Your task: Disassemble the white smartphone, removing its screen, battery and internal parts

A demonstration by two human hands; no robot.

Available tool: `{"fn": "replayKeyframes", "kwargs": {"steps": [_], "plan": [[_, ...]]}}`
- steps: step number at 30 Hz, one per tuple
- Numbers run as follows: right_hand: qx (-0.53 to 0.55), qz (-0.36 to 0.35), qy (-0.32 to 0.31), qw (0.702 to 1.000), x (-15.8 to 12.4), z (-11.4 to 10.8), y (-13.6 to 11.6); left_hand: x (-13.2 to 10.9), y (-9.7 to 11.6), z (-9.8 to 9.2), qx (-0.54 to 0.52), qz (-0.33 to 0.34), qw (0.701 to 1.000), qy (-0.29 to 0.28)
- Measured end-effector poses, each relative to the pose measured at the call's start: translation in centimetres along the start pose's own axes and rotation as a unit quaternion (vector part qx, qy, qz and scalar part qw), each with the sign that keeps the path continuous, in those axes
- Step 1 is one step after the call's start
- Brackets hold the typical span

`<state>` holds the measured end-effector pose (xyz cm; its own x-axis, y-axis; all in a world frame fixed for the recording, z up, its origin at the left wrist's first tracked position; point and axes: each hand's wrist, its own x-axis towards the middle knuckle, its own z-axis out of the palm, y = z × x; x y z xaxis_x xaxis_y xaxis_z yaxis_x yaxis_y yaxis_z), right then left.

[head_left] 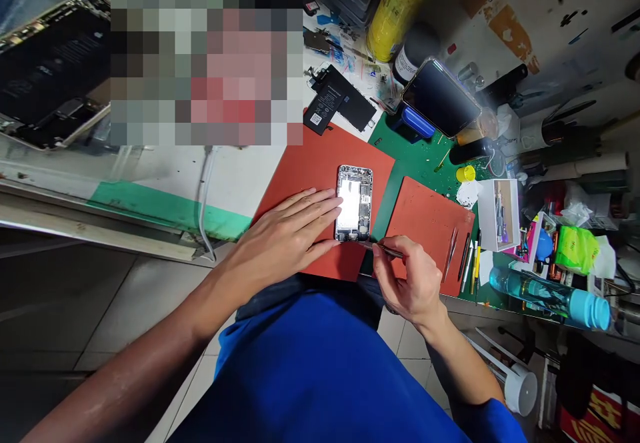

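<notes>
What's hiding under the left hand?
Red mat shows beside the left hand, which partly covers one edge of the opened phone. Anything else beneath the hand is covered, so I can't tell.

Wearer's hands: two; opened phones: two; red mats: two; propped phone: one; water bottle: one.

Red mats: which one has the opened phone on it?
The left mat, partly covered by the left hand, bears the phone; the right mat has a slim tool instead.

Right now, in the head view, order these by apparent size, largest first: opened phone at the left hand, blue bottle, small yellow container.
1. Blue bottle
2. Opened phone
3. Small yellow container
</notes>
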<state>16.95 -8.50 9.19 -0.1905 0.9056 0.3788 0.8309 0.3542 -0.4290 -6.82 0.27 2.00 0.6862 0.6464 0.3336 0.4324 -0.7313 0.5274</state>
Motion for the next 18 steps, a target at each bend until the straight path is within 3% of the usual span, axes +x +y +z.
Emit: {"fn": "replayKeyframes", "kwargs": {"steps": [8, 15, 18], "plan": [[-0.022, -0.017, -0.006, 1.0, 0.0, 0.0, -0.1, 0.2, 0.1, -0.1, 0.027, 0.016, 1.0, 0.0], [-0.002, -0.077, -0.091, 0.993, 1.5, -0.8, -0.5, 0.2, 0.1, -0.1, 0.036, 0.021, 0.999, -0.003], [-0.04, -0.083, -0.083, 0.992, 2.1, -0.7, -0.5, 0.1, 0.0, -0.1, 0.021, 0.013, 1.0, -0.003]]}}
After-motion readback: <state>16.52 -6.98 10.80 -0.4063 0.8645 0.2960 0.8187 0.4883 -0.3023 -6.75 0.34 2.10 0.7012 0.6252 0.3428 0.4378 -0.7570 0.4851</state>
